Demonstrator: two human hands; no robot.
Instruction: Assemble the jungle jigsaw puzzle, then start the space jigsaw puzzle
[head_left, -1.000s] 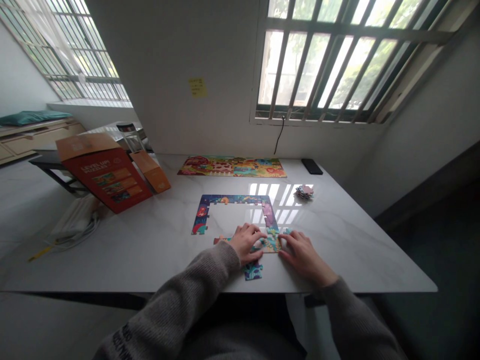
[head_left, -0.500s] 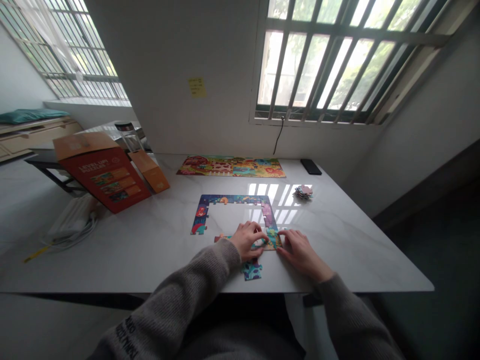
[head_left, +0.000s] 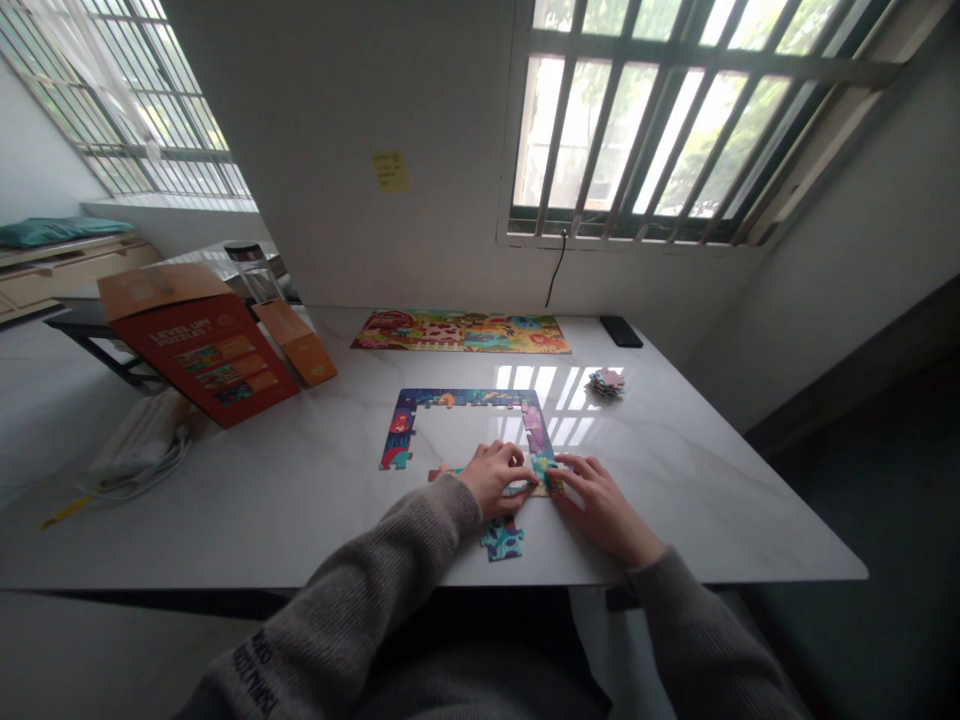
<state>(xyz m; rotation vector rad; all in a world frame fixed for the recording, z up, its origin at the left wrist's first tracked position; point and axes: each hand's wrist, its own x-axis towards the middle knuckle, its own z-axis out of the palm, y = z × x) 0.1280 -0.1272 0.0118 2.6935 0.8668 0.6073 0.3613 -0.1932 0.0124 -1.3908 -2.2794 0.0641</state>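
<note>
A partly joined puzzle frame (head_left: 480, 397), dark blue along the top, lies on the white table around a bare middle. At its lower right corner, my left hand (head_left: 496, 482) is curled, with thumb and forefinger pressed on the puzzle's bottom strip. From the other side, my right hand (head_left: 604, 508) has its thumb and fingertips on the teal corner piece (head_left: 545, 468), partly covering it. A loose teal and purple puzzle piece (head_left: 502, 542) lies below my left hand, near the table edge. My left hand hides part of the bottom row.
Behind lies a finished long colourful puzzle (head_left: 461, 332). A pile of puzzle pieces (head_left: 606, 383) sits at the right, with a black phone (head_left: 622, 332) beyond. To the left stand a red puzzle box (head_left: 217, 350), a smaller orange box (head_left: 300, 345) and a white power strip with cable (head_left: 142, 445).
My right hand's fingertips have shifted slightly left, further over the corner piece. My left hand stays nearly in place.
</note>
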